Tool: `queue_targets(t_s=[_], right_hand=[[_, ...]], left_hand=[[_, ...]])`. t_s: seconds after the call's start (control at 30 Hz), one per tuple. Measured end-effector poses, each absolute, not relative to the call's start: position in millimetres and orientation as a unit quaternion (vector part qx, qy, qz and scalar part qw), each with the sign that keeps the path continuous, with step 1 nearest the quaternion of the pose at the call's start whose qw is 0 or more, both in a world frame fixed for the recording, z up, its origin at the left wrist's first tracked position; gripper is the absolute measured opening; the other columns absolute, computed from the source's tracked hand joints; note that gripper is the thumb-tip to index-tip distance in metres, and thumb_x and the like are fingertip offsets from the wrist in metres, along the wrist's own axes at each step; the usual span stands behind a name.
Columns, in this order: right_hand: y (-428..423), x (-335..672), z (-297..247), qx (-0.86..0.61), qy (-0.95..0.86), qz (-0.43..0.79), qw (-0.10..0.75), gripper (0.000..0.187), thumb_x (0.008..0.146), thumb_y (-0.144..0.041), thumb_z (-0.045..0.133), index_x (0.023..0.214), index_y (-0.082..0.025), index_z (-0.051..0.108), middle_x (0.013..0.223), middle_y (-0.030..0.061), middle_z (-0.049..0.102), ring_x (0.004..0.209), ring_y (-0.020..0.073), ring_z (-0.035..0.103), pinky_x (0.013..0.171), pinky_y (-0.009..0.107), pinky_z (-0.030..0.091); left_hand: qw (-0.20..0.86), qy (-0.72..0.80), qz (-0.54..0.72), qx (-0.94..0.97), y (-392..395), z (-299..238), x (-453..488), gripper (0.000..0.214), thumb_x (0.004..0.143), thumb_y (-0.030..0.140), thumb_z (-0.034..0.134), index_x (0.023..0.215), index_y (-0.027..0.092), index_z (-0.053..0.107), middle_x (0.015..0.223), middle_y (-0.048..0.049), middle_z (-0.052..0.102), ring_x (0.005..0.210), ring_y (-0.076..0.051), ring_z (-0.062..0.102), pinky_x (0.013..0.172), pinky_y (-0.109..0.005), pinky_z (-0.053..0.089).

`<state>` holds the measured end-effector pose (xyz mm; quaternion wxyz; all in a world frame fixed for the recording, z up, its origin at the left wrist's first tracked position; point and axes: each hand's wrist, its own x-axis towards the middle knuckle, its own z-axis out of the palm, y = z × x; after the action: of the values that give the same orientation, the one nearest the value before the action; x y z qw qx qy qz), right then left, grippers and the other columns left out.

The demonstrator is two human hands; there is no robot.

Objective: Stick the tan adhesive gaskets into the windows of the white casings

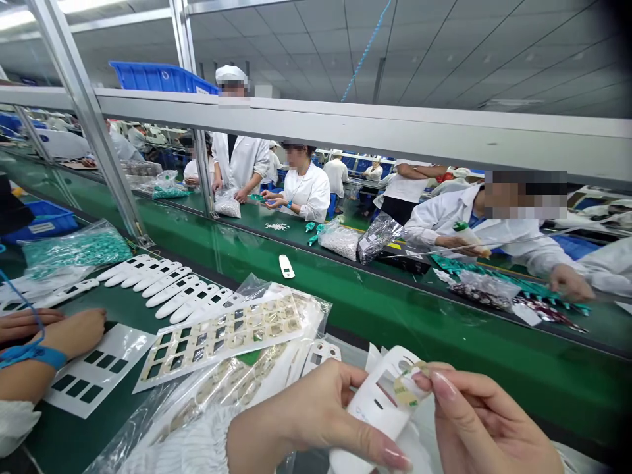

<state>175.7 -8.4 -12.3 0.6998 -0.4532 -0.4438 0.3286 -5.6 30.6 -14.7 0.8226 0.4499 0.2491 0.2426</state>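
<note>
Low in the view, my left hand [316, 415] grips a white plastic housing [382, 424], its thumb across the lower part. The housing has a rectangular window and a round opening at its upper end. At that window, my right hand [484, 421] pinches a thin pale-yellow adhesive sticker [407, 394] between thumb and index finger. Whether the sticker touches the housing, I cannot tell. To the left, a sheet of adhesive frames [210, 332] lies on clear plastic bags. Another white housing [316, 355] sits just behind my left hand.
A row of white housings [180, 289] fills the bench at left, near a co-worker's hand [74, 336] and a white cut-out sheet [106, 368]. Beyond, a green conveyor [340, 296] carries a single white housing [286, 266]. Co-workers in white sit across it. A metal beam [370, 128] crosses above.
</note>
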Motion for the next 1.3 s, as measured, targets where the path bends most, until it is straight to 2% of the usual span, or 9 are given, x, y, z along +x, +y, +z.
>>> queue_targets(t_s=[0.07, 0.13, 0.2, 0.27, 0.43, 0.67, 0.87, 1.07, 1.3], right_hand=[[-11, 170, -8, -0.449, -0.451, 0.329, 0.697, 0.013, 0.065, -0.026, 0.083, 0.072, -0.020, 0.073, 0.079, 0.0077, 0.074, 0.063, 0.0218, 0.069, 0.050, 0.026, 0.055], [-14, 164, -1, -0.446, -0.445, 0.331, 0.703, 0.012, 0.069, -0.028, 0.081, 0.072, -0.020, 0.072, 0.081, 0.0076, 0.074, 0.073, 0.0220, 0.071, 0.060, 0.028, 0.057], [-17, 161, 6, -0.441, -0.426, 0.336, 0.715, 0.011, 0.073, -0.031, 0.078, 0.072, -0.022, 0.072, 0.085, 0.0076, 0.075, 0.088, 0.0225, 0.070, 0.074, 0.030, 0.058], [-18, 160, 11, -0.442, -0.416, 0.354, 0.711, 0.011, 0.075, -0.031, 0.077, 0.071, -0.022, 0.072, 0.091, 0.0078, 0.074, 0.095, 0.0227, 0.068, 0.080, 0.032, 0.057], [-21, 160, 15, -0.464, -0.435, 0.414, 0.652, 0.016, 0.073, -0.033, 0.077, 0.068, -0.019, 0.072, 0.100, 0.0073, 0.061, 0.091, 0.0214, 0.064, 0.075, 0.032, 0.057], [-22, 147, 12, -0.494, -0.422, 0.365, 0.667, 0.018, 0.072, -0.033, 0.078, 0.063, -0.019, 0.070, 0.098, 0.0072, 0.050, 0.101, 0.0231, 0.055, 0.075, 0.030, 0.055], [-20, 146, 7, -0.506, -0.434, 0.346, 0.660, 0.016, 0.072, -0.033, 0.078, 0.065, -0.020, 0.072, 0.100, 0.0065, 0.048, 0.090, 0.0186, 0.056, 0.068, 0.026, 0.056], [-19, 149, 2, -0.501, -0.448, 0.346, 0.655, 0.014, 0.073, -0.031, 0.078, 0.067, -0.020, 0.072, 0.099, 0.0079, 0.049, 0.089, 0.0218, 0.058, 0.063, 0.029, 0.057], [-20, 150, -1, -0.507, -0.447, 0.334, 0.657, 0.013, 0.072, -0.032, 0.079, 0.066, -0.022, 0.072, 0.097, 0.0058, 0.050, 0.080, 0.0188, 0.060, 0.054, 0.027, 0.055]], left_hand=[[0.833, 0.229, 0.243, 0.441, 28, -15, -2, 0.048, 0.050, 0.037, 0.091, 0.086, 0.012, 0.070, 0.070, -0.0002, 0.066, 0.049, -0.007, 0.054, 0.050, -0.017, 0.043], [0.829, 0.227, 0.251, 0.445, 25, -14, 0, 0.047, 0.059, 0.045, 0.086, 0.087, 0.012, 0.067, 0.063, 0.0003, 0.064, 0.040, -0.006, 0.048, 0.042, -0.016, 0.037], [0.806, 0.240, 0.265, 0.472, 24, -10, -1, 0.047, 0.064, 0.049, 0.081, 0.088, 0.012, 0.065, 0.059, 0.0007, 0.062, 0.038, -0.006, 0.048, 0.040, -0.016, 0.037], [0.777, 0.261, 0.277, 0.502, 23, -5, -3, 0.046, 0.068, 0.050, 0.078, 0.089, 0.012, 0.063, 0.060, 0.0007, 0.061, 0.043, -0.008, 0.053, 0.044, -0.018, 0.043], [0.737, 0.298, 0.278, 0.539, 20, 6, -10, 0.040, 0.075, 0.048, 0.073, 0.094, 0.015, 0.061, 0.067, 0.0014, 0.061, 0.053, -0.010, 0.058, 0.051, -0.019, 0.047], [0.736, 0.313, 0.277, 0.533, 16, 10, -11, 0.033, 0.076, 0.042, 0.072, 0.092, 0.016, 0.062, 0.067, 0.0007, 0.061, 0.052, -0.010, 0.057, 0.052, -0.020, 0.049], [0.745, 0.308, 0.271, 0.527, 15, 9, -12, 0.029, 0.078, 0.033, 0.071, 0.098, 0.015, 0.061, 0.070, 0.0003, 0.061, 0.054, -0.009, 0.057, 0.052, -0.018, 0.049], [0.760, 0.287, 0.275, 0.514, 15, 10, -11, 0.022, 0.079, 0.027, 0.070, 0.093, 0.014, 0.060, 0.069, 0.0009, 0.059, 0.053, -0.007, 0.056, 0.052, -0.016, 0.049], [0.766, 0.292, 0.278, 0.500, 15, 8, -12, 0.021, 0.078, 0.026, 0.072, 0.092, 0.014, 0.062, 0.068, 0.0010, 0.060, 0.053, -0.007, 0.057, 0.051, -0.016, 0.050]])
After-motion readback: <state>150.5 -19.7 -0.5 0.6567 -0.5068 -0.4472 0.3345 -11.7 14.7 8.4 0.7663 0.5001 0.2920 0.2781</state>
